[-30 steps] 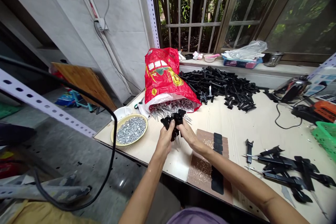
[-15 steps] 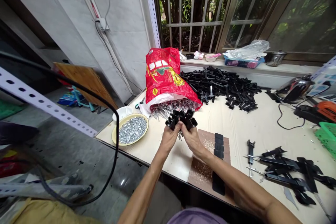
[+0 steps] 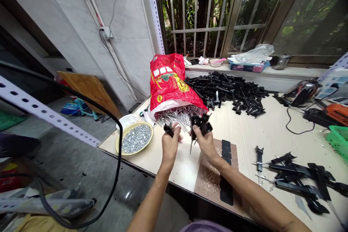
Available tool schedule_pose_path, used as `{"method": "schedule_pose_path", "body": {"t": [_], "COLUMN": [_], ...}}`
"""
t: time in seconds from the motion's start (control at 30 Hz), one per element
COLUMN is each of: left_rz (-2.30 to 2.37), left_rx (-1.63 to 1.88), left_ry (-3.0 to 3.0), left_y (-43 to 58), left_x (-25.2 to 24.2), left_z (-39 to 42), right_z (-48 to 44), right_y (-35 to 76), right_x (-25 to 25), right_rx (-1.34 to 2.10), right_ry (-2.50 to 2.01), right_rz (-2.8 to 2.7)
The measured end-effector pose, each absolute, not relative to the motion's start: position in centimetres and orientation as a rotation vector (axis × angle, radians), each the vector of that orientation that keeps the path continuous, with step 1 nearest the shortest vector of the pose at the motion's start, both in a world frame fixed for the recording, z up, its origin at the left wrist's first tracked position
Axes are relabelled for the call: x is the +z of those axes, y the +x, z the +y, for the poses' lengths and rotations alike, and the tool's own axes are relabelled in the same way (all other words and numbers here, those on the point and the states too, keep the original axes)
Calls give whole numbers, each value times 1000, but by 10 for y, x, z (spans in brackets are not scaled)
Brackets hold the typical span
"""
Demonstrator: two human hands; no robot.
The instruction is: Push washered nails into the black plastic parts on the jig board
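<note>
My left hand [image 3: 172, 143] is closed around a black plastic part [image 3: 168, 129], above the table just right of the dish. My right hand [image 3: 204, 143] grips a bunch of black plastic parts [image 3: 201, 125], with a thin metal rod pointing down out of it. The two hands are a short way apart. Behind them lies a red bag [image 3: 171, 83], its mouth toward me and full of long metal pins [image 3: 176, 115]. A yellowish dish [image 3: 117, 144] of small silvery metal pieces [image 3: 136, 137] stands left of my left hand.
A heap of black plastic parts [image 3: 231, 90] lies under the window. Black assemblies with metal rods [image 3: 296, 174] are on the right, near a green basket [image 3: 337, 139]. A brown board [image 3: 206, 174] carries black pads [image 3: 226, 196]. A black cable [image 3: 119, 163] loops at left.
My hands were together at one black bunch and have now separated. The left moved left with one black part; the right moved right with the bunch. The view shifted slightly.
</note>
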State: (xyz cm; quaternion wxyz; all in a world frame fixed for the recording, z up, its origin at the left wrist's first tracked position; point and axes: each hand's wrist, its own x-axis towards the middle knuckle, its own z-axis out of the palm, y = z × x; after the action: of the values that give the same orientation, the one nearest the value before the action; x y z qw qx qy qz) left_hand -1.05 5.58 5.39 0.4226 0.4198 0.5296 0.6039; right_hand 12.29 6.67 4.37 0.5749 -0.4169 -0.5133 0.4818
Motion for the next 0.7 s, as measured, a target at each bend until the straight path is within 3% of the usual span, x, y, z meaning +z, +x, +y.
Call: {"method": "schedule_pose_path", "body": {"t": [0.13,0.27,0.4,0.53,0.7], "left_rz": [1511,1453,1410,1466,1525], "left_rx": [1693,1685,1627,1557,1401], "left_ry": [985,1031,1055,1072,1107], "left_y": [-15,-5,7,2,-4], "left_x": [54,47,43,40,33], "left_z": [45,35,37,45,50], "right_z": [111,148,154,153,163], "right_y": [183,247,276,283,291], "right_x": [43,9,-29,-44,-34], "right_rx": [964,255,-77,-86,171], "right_ry": [-1240,-1815,-2093,-2112,-2123], "right_rz": [-1422,-1779,-1923,-1966,-2053]}}
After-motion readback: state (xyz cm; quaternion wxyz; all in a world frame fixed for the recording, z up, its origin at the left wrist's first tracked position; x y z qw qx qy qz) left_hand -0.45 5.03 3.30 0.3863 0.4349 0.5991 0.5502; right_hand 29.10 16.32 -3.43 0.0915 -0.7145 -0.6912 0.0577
